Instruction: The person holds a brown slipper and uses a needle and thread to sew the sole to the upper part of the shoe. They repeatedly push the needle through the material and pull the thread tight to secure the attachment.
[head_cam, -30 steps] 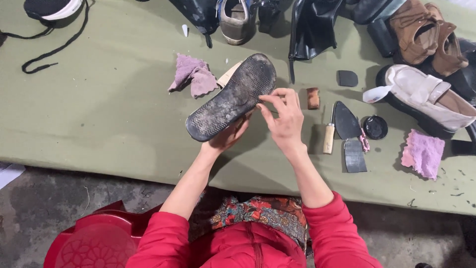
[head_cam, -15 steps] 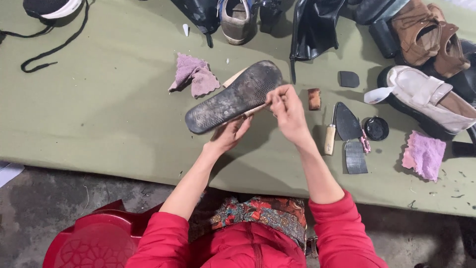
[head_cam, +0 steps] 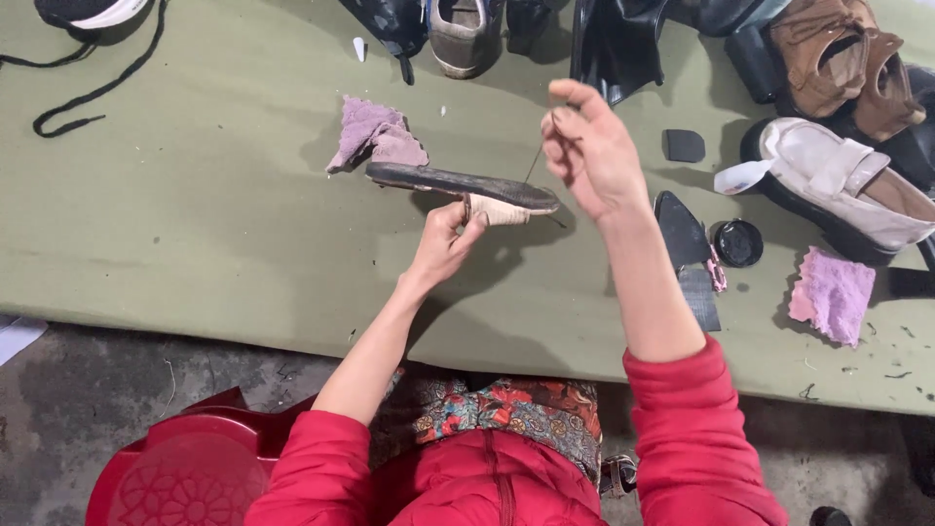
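I take the flat shoe (head_cam: 458, 185) as my landmark: it hangs edge-on above the green table (head_cam: 195, 224), its dark sole uppermost and the pale upper showing beneath it. My left hand (head_cam: 443, 244) grips it from below, fingers closed around the pale upper near the shoe's right end. My right hand (head_cam: 589, 146) is raised just to the right of the shoe, thumb and fingers pinched on a thin dark thread (head_cam: 536, 161) that runs down slantwise to the sole's right end. I think a needle sits in that pinch, but it is too fine for me to tell.

Just behind the shoe's left end lies a mauve cloth (head_cam: 375, 136), touching or nearly touching it. To the right of the shoe, past my right forearm, a dark loose sole piece (head_cam: 682, 229) lies on the table with a small round black tin (head_cam: 738, 242) beside it. Further right rest a cream loafer (head_cam: 842, 180) and a pink cloth (head_cam: 833, 292). Well behind the shoe stand a grey sneaker (head_cam: 463, 34) and a black boot (head_cam: 614, 44); a brown shoe (head_cam: 838, 54) sits at the far right. Far left of the shoe, a black lace (head_cam: 88, 97) trails across the table. Nearer me than the shoe, below the table edge, a red plastic stool (head_cam: 175, 472) shows.
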